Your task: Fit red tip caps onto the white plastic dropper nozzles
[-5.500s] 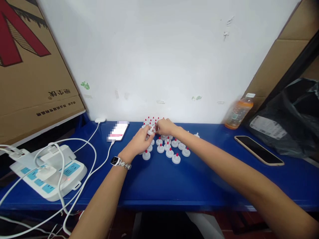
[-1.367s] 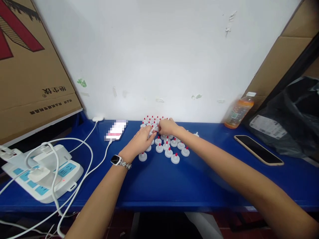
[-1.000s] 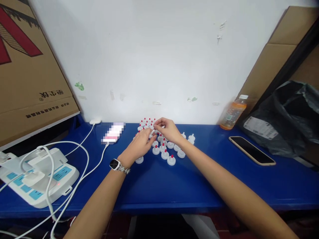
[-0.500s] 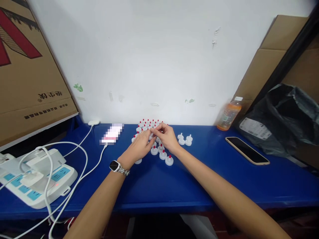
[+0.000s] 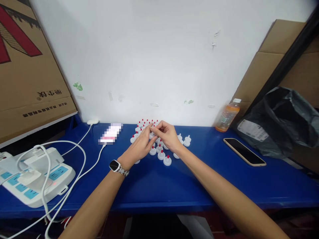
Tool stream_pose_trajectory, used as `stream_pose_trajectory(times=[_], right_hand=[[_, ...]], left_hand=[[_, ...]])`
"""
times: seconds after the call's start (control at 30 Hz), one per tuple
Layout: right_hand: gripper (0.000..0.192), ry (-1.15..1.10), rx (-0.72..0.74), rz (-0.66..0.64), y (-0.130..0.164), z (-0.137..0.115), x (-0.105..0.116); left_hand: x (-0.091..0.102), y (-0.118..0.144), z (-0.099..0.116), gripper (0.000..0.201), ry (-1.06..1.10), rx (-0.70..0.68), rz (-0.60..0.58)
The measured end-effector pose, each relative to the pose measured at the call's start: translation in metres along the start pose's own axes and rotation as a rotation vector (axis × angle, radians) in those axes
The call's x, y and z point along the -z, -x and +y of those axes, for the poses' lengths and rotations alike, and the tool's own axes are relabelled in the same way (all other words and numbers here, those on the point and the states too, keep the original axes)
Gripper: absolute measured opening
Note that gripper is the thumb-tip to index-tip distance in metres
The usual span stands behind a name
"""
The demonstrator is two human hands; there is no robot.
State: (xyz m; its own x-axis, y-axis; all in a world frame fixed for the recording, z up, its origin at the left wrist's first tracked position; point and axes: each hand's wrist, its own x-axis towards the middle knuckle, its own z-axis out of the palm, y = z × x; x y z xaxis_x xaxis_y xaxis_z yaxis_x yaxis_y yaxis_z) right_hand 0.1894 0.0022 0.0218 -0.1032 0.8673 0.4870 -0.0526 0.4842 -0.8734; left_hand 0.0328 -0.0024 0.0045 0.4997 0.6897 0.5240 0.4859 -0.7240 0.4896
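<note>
**Both hands pinching one small part above the cluster of caps**

Nearest the bench edge, the blue table top carries both forearms, which run inward to meet over the work. A black-faced wristwatch on a metal band sits on the left wrist.

Just beyond, the left hand and the right hand come together fingertip to fingertip. The fingers of each are drawn together in a pinch on one small white plastic piece, held just above the table; how much of it each hand grips is too small to tell. The other fingers curl loosely.

Below and around the hands stands the group of small white round caps with red tips, upright, close-set in rows; more of them sit behind the hands toward the wall. A few white caps without red tips stand just right of the right hand.

Judgement: the work reads as a fine two-handed fit. It calls for keeping the piece upright, pressing straight along its axis, and holding the wrists clear of the standing rows, which would tip easily if brushed.

Further out: a white power strip with blue sockets and white cables at left, a dark-screened phone at right, an orange drink bottle by the wall.
</note>
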Motion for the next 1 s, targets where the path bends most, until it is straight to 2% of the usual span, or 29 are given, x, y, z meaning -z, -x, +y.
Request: stream_pose_trajectory(times=[0.1,0.17,0.27,0.4,0.53,0.7,0.77,0.87,1.0], right_hand=[[0.037,0.103,-0.017,-0.028,0.000,-0.005,0.020],[0.031,0.235,0.016,0.039,-0.003,-0.009,0.042],[0.018,0.556,0.050,0.135,-0.013,-0.012,0.080],[0.006,0.919,-0.059,-0.038,-0.028,-0.003,0.111],[0.004,1.101,-0.099,-0.111,-0.039,0.013,0.113],[0.004,1.087,-0.162,-0.226,-0.048,0.029,0.108],[0.002,1.035,-0.189,-0.208,-0.049,0.030,0.109],[0.012,1.009,-0.172,-0.113,-0.042,0.027,0.116],[0.013,1.100,-0.137,-0.087,-0.011,0.013,0.126]], left_hand=[[-0.005,-0.004,0.000,0.064,-0.060,-0.003,0.018],[-0.007,-0.010,0.000,0.066,-0.102,-0.011,0.024],[-0.010,-0.023,-0.001,0.054,-0.150,-0.036,0.011],[-0.014,-0.043,0.001,0.036,-0.204,-0.047,-0.033],[-0.021,-0.056,0.004,0.031,-0.231,-0.030,-0.058],[-0.029,-0.052,0.001,0.029,-0.212,-0.002,-0.045],[-0.030,-0.046,-0.003,0.028,-0.210,0.005,-0.047],[-0.028,-0.039,-0.006,0.027,-0.202,0.001,-0.053],[-0.029,-0.036,-0.002,0.026,-0.174,-0.019,-0.070]])
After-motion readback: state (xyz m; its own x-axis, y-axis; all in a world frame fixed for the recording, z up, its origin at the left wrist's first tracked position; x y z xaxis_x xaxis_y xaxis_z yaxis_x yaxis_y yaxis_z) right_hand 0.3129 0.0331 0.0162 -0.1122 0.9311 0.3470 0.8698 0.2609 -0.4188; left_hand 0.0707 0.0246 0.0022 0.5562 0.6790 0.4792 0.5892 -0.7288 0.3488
